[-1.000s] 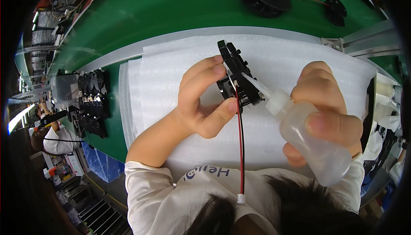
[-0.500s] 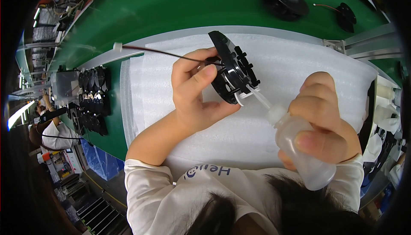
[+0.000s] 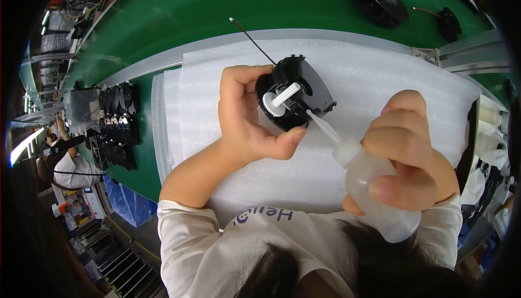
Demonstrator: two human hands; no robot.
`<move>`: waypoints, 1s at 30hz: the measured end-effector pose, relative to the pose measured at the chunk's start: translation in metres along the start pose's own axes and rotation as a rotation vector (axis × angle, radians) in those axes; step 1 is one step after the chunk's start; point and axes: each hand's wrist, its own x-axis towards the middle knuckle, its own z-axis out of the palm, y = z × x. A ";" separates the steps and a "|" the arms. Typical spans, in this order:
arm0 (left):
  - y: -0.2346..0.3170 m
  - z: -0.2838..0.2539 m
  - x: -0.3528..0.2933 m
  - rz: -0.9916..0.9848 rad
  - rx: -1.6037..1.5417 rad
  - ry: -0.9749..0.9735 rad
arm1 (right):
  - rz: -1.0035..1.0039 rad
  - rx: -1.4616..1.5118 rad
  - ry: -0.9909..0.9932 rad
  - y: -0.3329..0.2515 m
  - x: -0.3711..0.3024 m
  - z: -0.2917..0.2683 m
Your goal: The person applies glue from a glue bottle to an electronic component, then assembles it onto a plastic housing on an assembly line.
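Both hands are at work above the white foam sheet (image 3: 195, 97), each one grasping something. Over the middle of that sheet, the left hand (image 3: 239, 124) grips a rounded black plastic housing (image 3: 310, 75) from its left side, thumb stretched along the lower edge and the other fingers partly hidden behind it. The housing is held up, tilted, with a white toothed wheel (image 3: 270, 105) and a white ribbed rod (image 3: 287, 94) showing on its face. A thin dark wire (image 3: 252, 40) sticks out from its top, and the small white plug (image 3: 232, 19) at its end shows past the far edge of the sheet.

Over the right part of the sheet, the right hand (image 3: 404, 135) is wrapped around a cloudy squeeze bottle (image 3: 380, 211). The bottle slants, and its narrow nozzle (image 3: 324, 127) points at the housing's lower edge; whether the tip touches cannot be told.

Beyond the sheet's far edge runs a metal rail (image 3: 325, 34), and past it, toward the far right, a large round black part (image 3: 380, 2) and a smaller black part (image 3: 449, 25) with a reddish lead lie on the green table (image 3: 163, 21). Left of the sheet sit rows of black parts (image 3: 116, 130); farther left is another person (image 3: 76, 173) in a white top.
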 end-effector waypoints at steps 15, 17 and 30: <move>0.009 0.001 0.000 -0.526 -0.705 0.091 | -0.028 -0.076 0.092 0.003 -0.001 0.010; 0.007 0.000 0.001 -0.536 -0.703 0.062 | -0.026 -0.077 0.094 0.003 -0.002 0.010; 0.014 -0.004 0.015 -0.558 -0.738 0.310 | 0.063 0.169 0.088 0.010 0.003 0.002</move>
